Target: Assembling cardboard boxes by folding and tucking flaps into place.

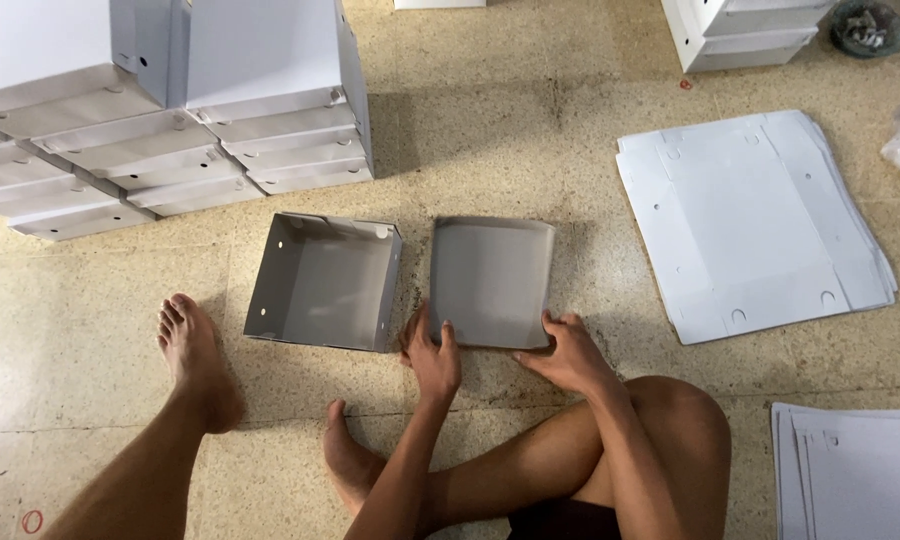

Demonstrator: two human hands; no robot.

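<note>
grey box lid (pixel 491 281) under left hand (pixel 432 357), right hand (pixel 568 352)

There is one view only, from a camera on the seated person's head, tilted steeply down at the tiled floor (pixel 530 140). It sits close: the person's own legs (pixel 530 470) fill the bottom edge, and the frame reaches forward to the stacked white boxes (pixel 170 120) at top left.

Matt grey cardboard lid (pixel 492 282); speckled, worn stone floor (pixel 530 140)
</note>
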